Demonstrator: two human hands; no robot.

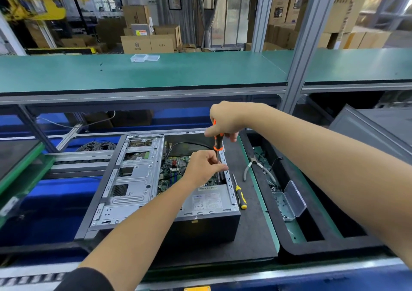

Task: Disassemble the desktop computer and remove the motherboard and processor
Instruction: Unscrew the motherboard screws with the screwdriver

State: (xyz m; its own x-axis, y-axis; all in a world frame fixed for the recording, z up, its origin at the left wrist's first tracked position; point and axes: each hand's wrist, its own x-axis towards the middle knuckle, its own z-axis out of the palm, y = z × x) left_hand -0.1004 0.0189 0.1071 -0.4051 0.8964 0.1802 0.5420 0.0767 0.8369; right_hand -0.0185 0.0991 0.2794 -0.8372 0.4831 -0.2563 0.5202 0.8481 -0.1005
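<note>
**Two hands on one screwdriver, over the open computer**

I see a long green shelf (200,72) across the top, with a small clear box (145,58) sitting on it. Below it, in the middle of my view, the computer (156,190) lies on its side on a dark mat (252,223), with its cover off. The silver drive cage (133,179) fills its left half. The grey power box (209,199) sits at the near right corner. The green motherboard (172,170) is inside the case, between the cage and the right wall (I can see only part of it, and I cannot see the processor).

My right hand (225,119) is up high over the case's right wall. Its fingers are curled round the top of the orange and black screwdriver (218,143), which stands nearly straight up. My left hand (205,168) is lower down, and its thumb and fingers pinch the thin metal shaft just under the handle. The tip goes down inside the case by the right wall, and I cannot tell what it touches.

On the mat, just right of the case, lies a small yellow screwdriver (240,194). Near it, pliers (256,168) rest across the edge of a dark tray (289,244). In the tray sits an open clear box (287,201) with small parts in it.
</note>
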